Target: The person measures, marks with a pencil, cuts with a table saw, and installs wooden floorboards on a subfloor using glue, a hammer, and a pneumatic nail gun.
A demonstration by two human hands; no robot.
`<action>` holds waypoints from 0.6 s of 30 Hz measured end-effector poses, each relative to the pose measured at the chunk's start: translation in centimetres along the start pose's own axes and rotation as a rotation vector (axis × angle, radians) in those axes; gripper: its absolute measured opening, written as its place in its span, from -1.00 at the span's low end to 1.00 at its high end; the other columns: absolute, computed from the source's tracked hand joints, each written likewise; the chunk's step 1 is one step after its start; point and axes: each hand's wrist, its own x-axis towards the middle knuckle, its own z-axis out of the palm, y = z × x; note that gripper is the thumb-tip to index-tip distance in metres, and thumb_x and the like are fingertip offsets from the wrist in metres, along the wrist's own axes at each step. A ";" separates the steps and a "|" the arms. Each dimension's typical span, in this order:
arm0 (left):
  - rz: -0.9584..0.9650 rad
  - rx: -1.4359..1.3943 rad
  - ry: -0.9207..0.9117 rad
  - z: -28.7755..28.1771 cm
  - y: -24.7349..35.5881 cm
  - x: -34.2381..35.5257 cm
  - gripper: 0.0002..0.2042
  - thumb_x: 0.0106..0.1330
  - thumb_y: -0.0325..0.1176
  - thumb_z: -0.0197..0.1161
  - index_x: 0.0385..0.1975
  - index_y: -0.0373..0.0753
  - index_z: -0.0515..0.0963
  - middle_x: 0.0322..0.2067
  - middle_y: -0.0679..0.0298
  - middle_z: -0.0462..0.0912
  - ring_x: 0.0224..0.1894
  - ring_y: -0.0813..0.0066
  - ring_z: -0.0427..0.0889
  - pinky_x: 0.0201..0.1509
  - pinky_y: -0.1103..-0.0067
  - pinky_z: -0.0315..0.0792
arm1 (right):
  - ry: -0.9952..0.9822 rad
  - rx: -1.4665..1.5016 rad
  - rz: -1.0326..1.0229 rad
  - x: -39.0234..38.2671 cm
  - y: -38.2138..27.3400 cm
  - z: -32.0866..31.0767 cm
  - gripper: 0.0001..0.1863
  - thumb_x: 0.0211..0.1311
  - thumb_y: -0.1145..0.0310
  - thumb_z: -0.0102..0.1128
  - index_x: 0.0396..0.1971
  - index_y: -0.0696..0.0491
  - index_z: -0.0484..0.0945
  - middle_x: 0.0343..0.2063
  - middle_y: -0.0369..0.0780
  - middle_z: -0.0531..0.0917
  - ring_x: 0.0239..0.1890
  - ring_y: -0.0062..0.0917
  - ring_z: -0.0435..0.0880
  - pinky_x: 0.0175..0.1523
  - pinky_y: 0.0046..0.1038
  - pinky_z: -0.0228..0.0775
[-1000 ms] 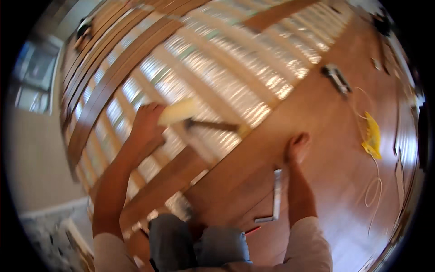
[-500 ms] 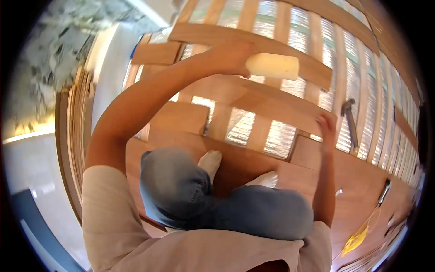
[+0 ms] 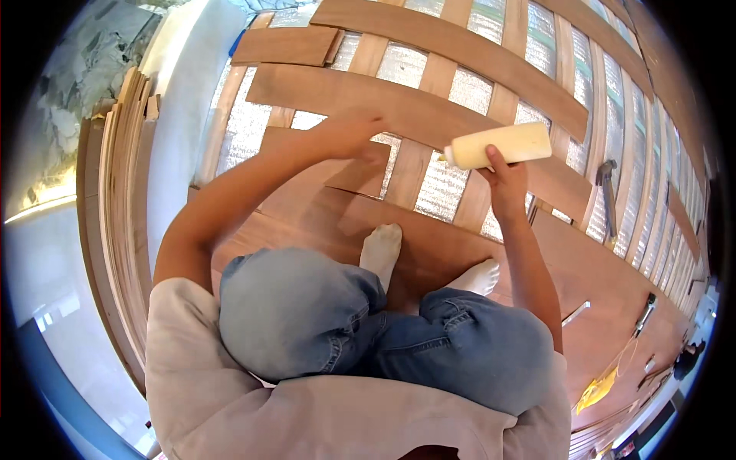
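Observation:
A pale cream squeeze bottle (image 3: pixel 502 146) with a narrow nozzle lies sideways in my right hand (image 3: pixel 506 180), its tip pointing left. The fingers wrap round it from below, with the thumb along its side. My left hand (image 3: pixel 353 136) is stretched out with its fingers apart and nothing in them. It hovers over a short brown floorboard (image 3: pixel 360 172); I cannot tell whether it touches. Beyond both hands runs a long loose floorboard (image 3: pixel 399 106), lying across pale wooden battens (image 3: pixel 410 172) with silvery foil (image 3: pixel 442 192) between them.
A hammer (image 3: pixel 607 199) lies on the battens at the right. Farther down are a tool with a dark handle (image 3: pixel 645 313) and a yellow bundle (image 3: pixel 596 392) with cord. Stacked boards (image 3: pixel 123 207) lean by the white wall at left. My socked feet (image 3: pixel 382 253) rest on laid flooring.
The bottle has passed from my left hand to my right and moved rightward. My left hand has let go and drawn back left and lower. The view has shifted slightly.

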 end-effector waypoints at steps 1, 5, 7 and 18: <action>-0.021 0.063 -0.038 2.1 -2.2 -2.3 -0.21 -0.01 -0.20 0.55 0.26 -0.29 0.37 0.27 -0.04 0.38 0.32 -0.03 0.36 0.35 0.23 0.34 | 0.027 0.003 -0.004 -0.2 0.2 -1.1 -0.54 0.28 0.31 0.38 0.07 0.20 0.45 -0.03 -0.13 0.62 0.01 -0.38 0.67 0.07 -0.35 0.63; 0.026 0.103 0.002 9.4 -5.8 -8.1 0.09 -0.23 -0.11 0.65 0.42 -0.22 0.20 0.38 -0.03 0.21 0.39 -0.12 0.24 0.42 0.19 0.26 | 0.126 -0.009 0.024 -1.4 1.3 -4.4 -0.52 0.28 0.29 0.39 0.07 0.21 0.45 -0.03 -0.14 0.63 0.02 -0.38 0.67 0.09 -0.31 0.63; 0.005 0.137 0.108 12.9 -6.9 -7.6 0.28 -0.38 -0.08 0.69 0.49 -0.19 0.07 0.44 -0.02 0.09 0.44 -0.18 0.11 0.48 0.14 0.16 | 0.196 -0.022 0.027 -2.7 1.3 -5.9 -0.52 0.28 0.29 0.39 0.08 0.21 0.45 -0.03 -0.14 0.62 0.02 -0.38 0.67 0.10 -0.30 0.63; 0.041 0.031 0.012 7.5 -8.2 -8.7 -0.11 -0.06 -0.13 0.52 0.37 -0.19 0.33 0.34 -0.03 0.33 0.33 -0.01 0.35 0.40 0.31 0.31 | 0.256 -0.219 -0.008 -11.2 -6.8 -2.1 -0.47 0.28 0.23 0.38 0.11 0.19 0.41 -0.03 -0.12 0.61 0.05 -0.32 0.66 0.15 -0.24 0.62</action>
